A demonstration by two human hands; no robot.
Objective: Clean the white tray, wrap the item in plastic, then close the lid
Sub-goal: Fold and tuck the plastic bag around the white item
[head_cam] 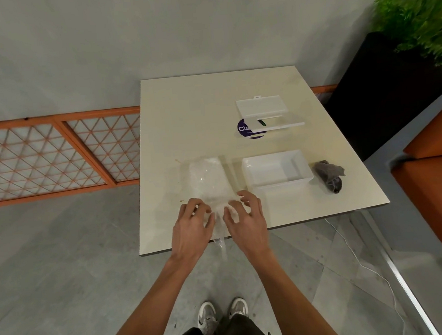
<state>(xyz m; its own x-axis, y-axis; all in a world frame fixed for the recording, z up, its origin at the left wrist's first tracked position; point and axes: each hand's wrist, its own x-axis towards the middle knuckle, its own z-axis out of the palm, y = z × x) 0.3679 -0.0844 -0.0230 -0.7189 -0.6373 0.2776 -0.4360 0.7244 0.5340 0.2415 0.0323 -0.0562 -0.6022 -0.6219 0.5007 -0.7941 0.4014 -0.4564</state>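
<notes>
Room, left: orange lattice panel [41, 155] along a grey wall; grey tiled floor [63, 259].
Surface: cream square table [184, 117].
Plastic sheet [207, 179]: clear and crumpled, on the near left part of the table, its tail hanging over the near edge. Contents cannot be told.
Left hand [190, 228]: grip narrow, fingers curled onto the sheet's bunched near end.
Right hand [247, 218]: just beside the left, grip likewise narrow on the same bunch.
Purple sticker [243, 128]: far side, partly under a flat white lid [277, 124].
White tray [282, 185]: right of the sheet, apart from both hands.
Grey cloth [329, 174]: crumpled, just right of the tray.
Room, right: black planter [375, 89] with a green plant [419, 17]; orange seat [438, 190].
</notes>
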